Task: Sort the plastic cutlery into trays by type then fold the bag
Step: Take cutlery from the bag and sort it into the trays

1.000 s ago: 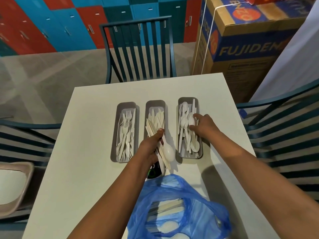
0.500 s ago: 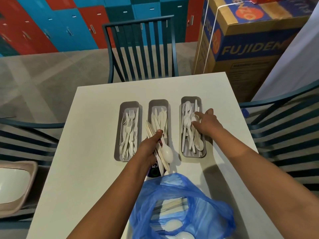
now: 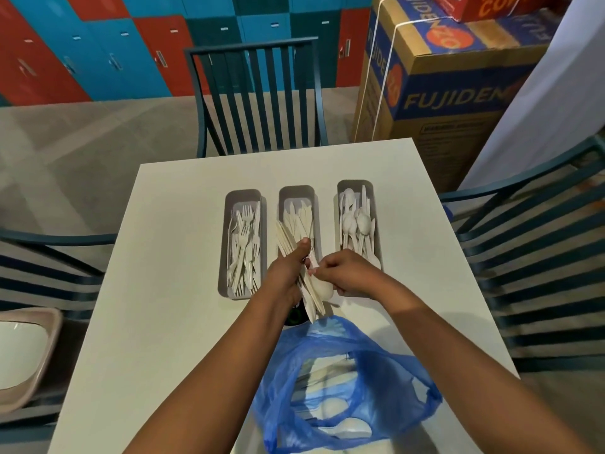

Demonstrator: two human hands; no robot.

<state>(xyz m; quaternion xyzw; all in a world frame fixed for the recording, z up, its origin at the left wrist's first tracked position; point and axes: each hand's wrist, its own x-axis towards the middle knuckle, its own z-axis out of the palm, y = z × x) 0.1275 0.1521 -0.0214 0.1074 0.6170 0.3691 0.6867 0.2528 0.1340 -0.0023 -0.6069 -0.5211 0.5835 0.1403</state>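
Plastic cutlery [image 3: 299, 257] is partly sorted on the white counter [image 3: 163, 290], with the middle tray [image 3: 297, 194] as the reference point. Knives lie in the middle tray; forks fill the tray to its left [image 3: 244, 244], spoons the tray to its right [image 3: 357, 221]. Just in front of the middle tray, the left hand [image 3: 288, 273] grips a mixed bundle of pieces, while the right hand [image 3: 347, 273] pinches one white piece at the bundle, apparently a spoon. Nearer the person than the middle tray, the blue bag [image 3: 343, 388] lies open with spoons and other pieces inside. By this evidence, sorting is well advanced but unfinished, and the bag is not yet folded.
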